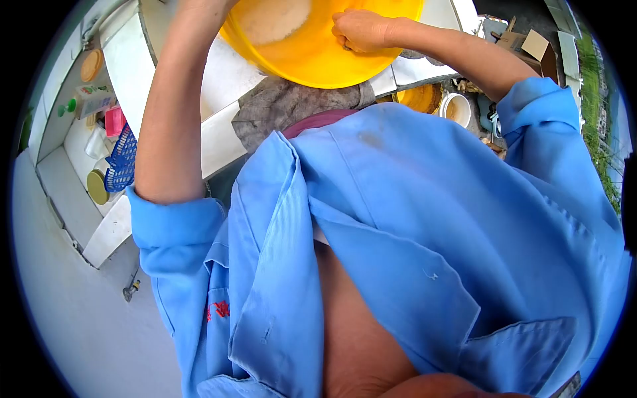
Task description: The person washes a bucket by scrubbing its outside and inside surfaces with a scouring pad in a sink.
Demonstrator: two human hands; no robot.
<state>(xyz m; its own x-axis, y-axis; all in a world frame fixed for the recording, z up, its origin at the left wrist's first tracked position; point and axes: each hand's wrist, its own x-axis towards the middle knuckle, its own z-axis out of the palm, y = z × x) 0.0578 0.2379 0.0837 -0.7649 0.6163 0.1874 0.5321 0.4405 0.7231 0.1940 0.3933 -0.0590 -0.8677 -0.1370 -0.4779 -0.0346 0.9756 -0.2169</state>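
A large yellow basin (pixel 318 63) fills the top centre, with a patch of white material (pixel 275 18) in it. My right hand (pixel 361 30) is over the inside of the basin, its fingers curled closed; whatever they may hold is hidden. At the top edge, my left hand (pixel 207 4) is mostly cut off beside the basin's left rim, and its fingers do not show. A grey cloth (pixel 269 109) lies below the basin, on the near edge of the white tiled surface (pixel 222 139).
Left, a tiled recess holds a blue plastic basket (pixel 122 159), a pink container (pixel 115 121), a bottle (pixel 93 103) and a jar (pixel 97 186). Right are a white pot (pixel 456 109), another yellow vessel (pixel 419 98) and an open cardboard box (pixel 531 50). A tap (pixel 131 290) is lower left.
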